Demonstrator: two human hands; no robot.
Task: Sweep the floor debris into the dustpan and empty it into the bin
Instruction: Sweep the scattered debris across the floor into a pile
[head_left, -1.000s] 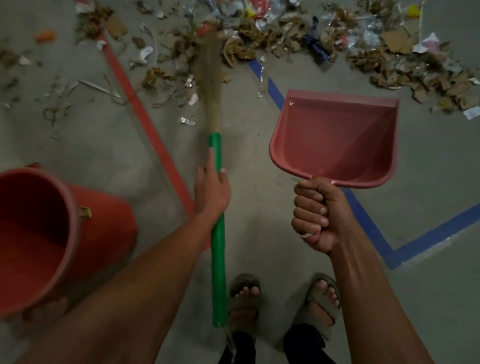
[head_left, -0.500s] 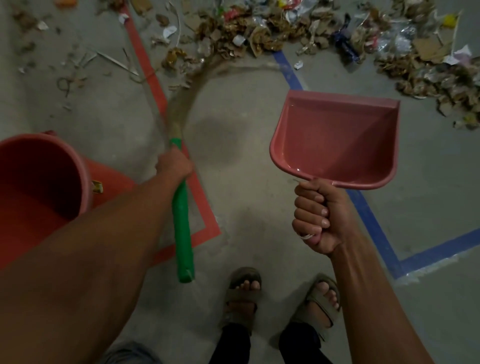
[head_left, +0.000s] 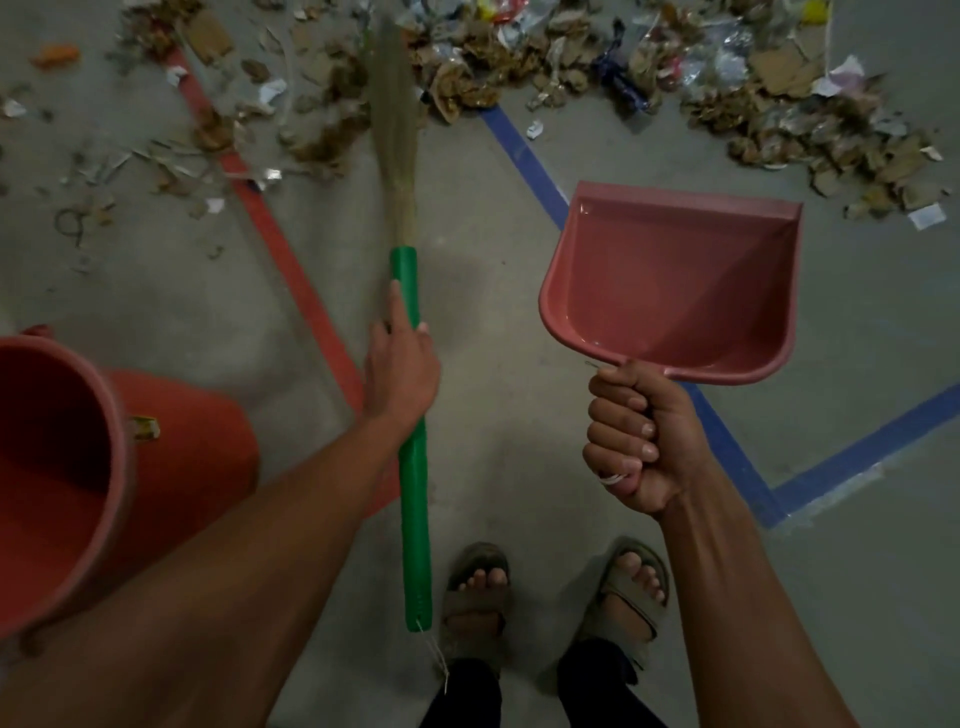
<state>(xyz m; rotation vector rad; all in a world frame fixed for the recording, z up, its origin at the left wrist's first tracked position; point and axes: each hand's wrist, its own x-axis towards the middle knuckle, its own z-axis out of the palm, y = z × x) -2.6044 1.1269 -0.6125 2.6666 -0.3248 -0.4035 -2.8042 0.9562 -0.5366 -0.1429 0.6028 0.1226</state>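
Below the debris (head_left: 545, 67) strip along the far edge of the concrete floor (head_left: 493, 467), person stands holding both tools. Landmark = dustpan (head_left: 670, 280).

- dustpan: pink/red plastic, held up off the floor, open mouth pointing away toward the debris, tray tilted so the inside shows. Nothing visible inside it.
- right hand (head_left: 639, 436): fist wrapped tight around the dustpan's handle, directly under the tray's rear wall. Handle itself almost fully hidden by the fingers. Something small and white shows at the little finger; cannot tell what.
- broom (head_left: 413, 415): left of the dustpan, well apart from it. Green handle runs near-vertical in frame; pale bristle bundle extends past the handle's top end, tip reaching into the debris.
- left hand (head_left: 402, 364): gripping the green handle in its upper part, index finger laid straight along the shaft, the other fingers curled around it.
- debris: torn cardboard, paper scraps, plastic wrap. Main band lies beyond the dustpan's mouth, not touching it. Thinner scatter far left of the dustpan, past the broom.
- bin (head_left: 104, 467): red/orange bucket, far left of the dustpan, beyond the left forearm. It is tipped, with the opening facing the camera. Interior looks bare from what's visible.
- floor tape: red line (head_left: 291, 260) between broom and bin, blue line (head_left: 524, 156) passing under the dustpan and cornering lower right of it.
- sandalled feet (head_left: 478, 592) below and left of the dustpan, toes pointing toward the debris.
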